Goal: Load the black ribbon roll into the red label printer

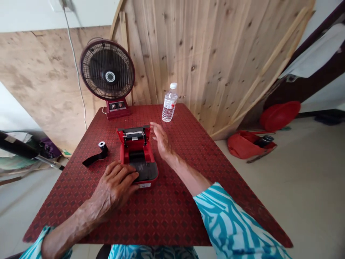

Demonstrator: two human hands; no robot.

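Observation:
A small red printer (137,155) with its lid up sits in the middle of the red patterned table (172,216). My left hand (114,185) lies flat on the table with its fingers resting on the printer's dark front. My right hand (161,139) hovers just right of the raised lid, fingers stretched out and holding nothing. A black ribbon roll (98,153), partly unwound, lies on the table left of the printer.
A dark red desk fan (107,72) stands at the table's back left. A clear water bottle (169,103) stands at the back, right of centre. Wooden boards lean on the wall behind. Red bags and a red basin (280,115) lie on the floor to the right.

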